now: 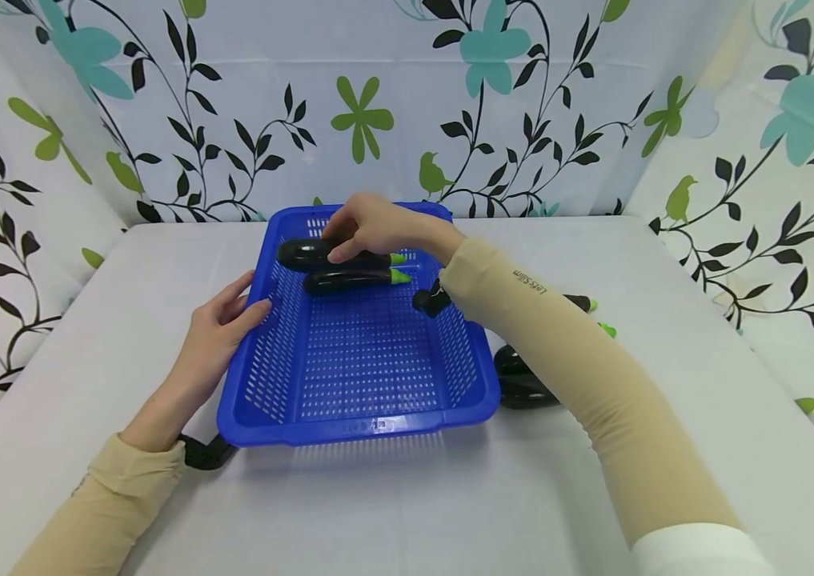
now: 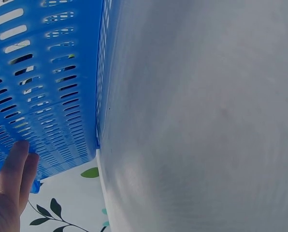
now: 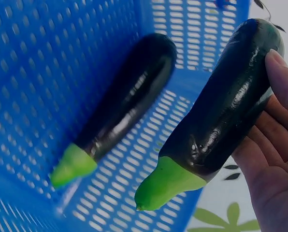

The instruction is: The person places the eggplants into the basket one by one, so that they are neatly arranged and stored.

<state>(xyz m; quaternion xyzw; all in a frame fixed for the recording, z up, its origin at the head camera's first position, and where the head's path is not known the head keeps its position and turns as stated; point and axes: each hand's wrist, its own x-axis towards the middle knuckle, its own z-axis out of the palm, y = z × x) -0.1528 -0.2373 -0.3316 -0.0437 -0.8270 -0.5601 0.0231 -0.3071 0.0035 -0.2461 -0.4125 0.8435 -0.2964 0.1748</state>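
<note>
The fingers (image 3: 279, 111) of the right hand (image 1: 370, 228) curl round a dark, glossy eggplant (image 3: 221, 116) with a green stem cap, holding it along its length. In the head view this held eggplant (image 1: 306, 254) sits low over the far end of a blue slotted basket (image 1: 349, 424), at or just above the floor; whether it touches the floor cannot be told. A second eggplant (image 1: 349, 279) lies just beside it on the basket floor, parallel, green cap pointing right.

The left hand (image 1: 215, 336) rests against the basket's left rim, fingers (image 2: 16, 166) straight and pressed to the slotted wall, gripping nothing. It appears to be steadying the basket.

More eggplants (image 1: 522, 384) lie on the white desk (image 1: 407, 512) just past the basket's right edge, partly hidden behind the right sleeve (image 1: 594, 376). Floral curtains hang behind and to both sides.

Judging by this, the step in hand is setting an eggplant down into the basket at its far end. The next move would call for easing the fingers off so the eggplant settles beside its neighbour without rolling, then reaching to the ones near the desk's right side.
</note>
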